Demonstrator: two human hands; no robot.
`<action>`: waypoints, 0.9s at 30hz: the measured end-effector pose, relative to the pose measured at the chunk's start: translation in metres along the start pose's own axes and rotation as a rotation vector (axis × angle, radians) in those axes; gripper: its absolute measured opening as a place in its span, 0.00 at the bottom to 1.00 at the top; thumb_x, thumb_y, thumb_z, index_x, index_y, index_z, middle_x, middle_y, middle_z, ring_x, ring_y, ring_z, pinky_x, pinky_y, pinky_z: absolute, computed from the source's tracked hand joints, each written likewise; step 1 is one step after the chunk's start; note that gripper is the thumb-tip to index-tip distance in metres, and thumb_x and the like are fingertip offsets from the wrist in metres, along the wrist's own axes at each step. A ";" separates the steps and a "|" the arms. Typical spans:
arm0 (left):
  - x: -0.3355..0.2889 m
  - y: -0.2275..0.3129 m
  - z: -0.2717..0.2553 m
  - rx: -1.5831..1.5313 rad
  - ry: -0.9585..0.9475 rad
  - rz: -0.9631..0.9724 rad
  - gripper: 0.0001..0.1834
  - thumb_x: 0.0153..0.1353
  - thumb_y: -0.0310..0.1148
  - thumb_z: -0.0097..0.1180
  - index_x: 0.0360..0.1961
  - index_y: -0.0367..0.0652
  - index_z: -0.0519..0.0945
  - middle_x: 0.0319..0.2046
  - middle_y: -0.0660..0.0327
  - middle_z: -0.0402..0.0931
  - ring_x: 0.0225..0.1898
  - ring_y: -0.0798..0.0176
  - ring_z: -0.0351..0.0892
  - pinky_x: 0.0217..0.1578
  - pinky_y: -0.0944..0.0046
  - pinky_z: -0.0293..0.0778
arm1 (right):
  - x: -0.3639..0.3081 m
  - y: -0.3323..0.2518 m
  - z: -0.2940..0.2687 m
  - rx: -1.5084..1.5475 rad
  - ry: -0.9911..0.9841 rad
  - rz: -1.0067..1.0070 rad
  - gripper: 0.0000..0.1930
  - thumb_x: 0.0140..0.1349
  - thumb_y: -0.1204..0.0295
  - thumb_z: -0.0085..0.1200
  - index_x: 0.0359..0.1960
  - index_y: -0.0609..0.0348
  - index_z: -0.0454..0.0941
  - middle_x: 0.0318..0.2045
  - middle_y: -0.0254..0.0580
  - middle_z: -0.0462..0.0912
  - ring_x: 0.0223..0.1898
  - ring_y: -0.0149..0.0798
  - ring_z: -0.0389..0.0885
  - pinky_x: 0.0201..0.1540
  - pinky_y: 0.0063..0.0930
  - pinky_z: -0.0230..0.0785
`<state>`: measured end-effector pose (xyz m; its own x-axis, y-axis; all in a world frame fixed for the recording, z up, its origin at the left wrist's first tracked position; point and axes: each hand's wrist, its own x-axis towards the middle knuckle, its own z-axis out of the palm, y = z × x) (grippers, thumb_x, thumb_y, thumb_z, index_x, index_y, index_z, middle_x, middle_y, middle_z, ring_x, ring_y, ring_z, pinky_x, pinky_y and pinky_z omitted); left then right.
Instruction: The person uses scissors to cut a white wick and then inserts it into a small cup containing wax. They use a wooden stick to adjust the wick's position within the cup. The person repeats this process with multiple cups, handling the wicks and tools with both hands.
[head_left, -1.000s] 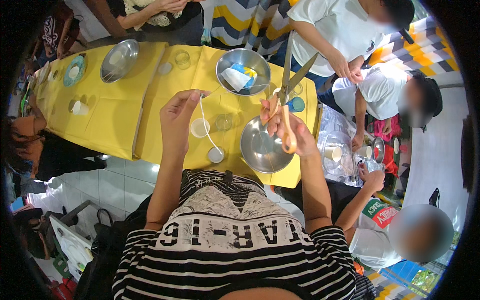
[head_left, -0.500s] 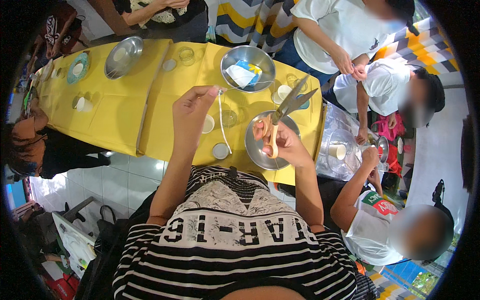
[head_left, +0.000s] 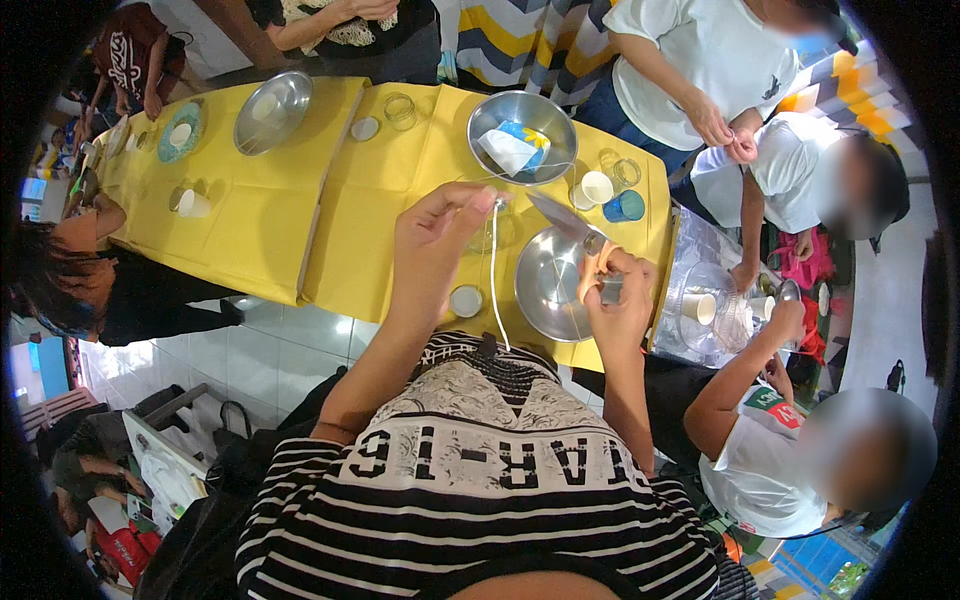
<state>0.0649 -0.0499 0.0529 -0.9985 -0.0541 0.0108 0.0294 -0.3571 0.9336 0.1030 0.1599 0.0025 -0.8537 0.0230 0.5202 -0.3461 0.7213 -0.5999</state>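
Note:
My left hand (head_left: 440,235) is raised over the table, thumb and fingertips pinched on the top end of a white wick (head_left: 496,270). A small shiny metal bit shows at that end, and the wick hangs down toward my shirt. My right hand (head_left: 622,300) grips orange-handled scissors (head_left: 566,217), fingers in the loops. Their blades point up and left, close to the pinched end of the wick; whether they touch it I cannot tell. Below the scissors stands a steel bowl (head_left: 540,305). A glass jar lies partly hidden behind the wick, beside a round lid (head_left: 466,301).
A second steel bowl (head_left: 522,105) holds a blue and white packet. Paper cups (head_left: 597,187), a blue glass (head_left: 624,207) and jars stand at the right of the yellow-covered table (head_left: 400,170). People work around it; one person's arm (head_left: 735,350) is close on my right.
The scissors have swung from pointing up and right to pointing up and left, nearer the wick's top, with the blades closer together. My left hand still pinches the wick. The whole view has shifted slightly.

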 end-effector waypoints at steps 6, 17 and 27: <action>0.006 -0.012 -0.001 -0.024 -0.002 -0.047 0.10 0.63 0.34 0.53 0.36 0.37 0.79 0.35 0.57 0.80 0.35 0.69 0.76 0.40 0.70 0.69 | -0.003 0.010 -0.007 -0.063 -0.027 -0.062 0.29 0.35 0.74 0.64 0.43 0.61 0.68 0.40 0.48 0.75 0.44 0.50 0.70 0.46 0.40 0.62; 0.017 -0.021 -0.005 -0.047 0.088 -0.061 0.10 0.63 0.33 0.54 0.36 0.35 0.79 0.32 0.56 0.80 0.28 0.74 0.72 0.31 0.74 0.64 | -0.011 0.028 -0.002 -0.138 -0.035 -0.045 0.25 0.36 0.72 0.64 0.41 0.60 0.71 0.39 0.47 0.76 0.40 0.49 0.74 0.41 0.41 0.63; 0.021 -0.032 -0.006 -0.318 0.018 -0.162 0.08 0.61 0.31 0.55 0.35 0.36 0.79 0.35 0.55 0.81 0.26 0.76 0.66 0.30 0.77 0.63 | -0.011 0.025 0.004 -0.126 -0.021 -0.026 0.25 0.37 0.72 0.65 0.41 0.59 0.71 0.39 0.45 0.77 0.40 0.49 0.75 0.40 0.39 0.64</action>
<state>0.0437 -0.0455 0.0207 -0.9904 0.0118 -0.1376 -0.1137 -0.6348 0.7642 0.1026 0.1748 -0.0204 -0.8536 -0.0102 0.5208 -0.3176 0.8027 -0.5048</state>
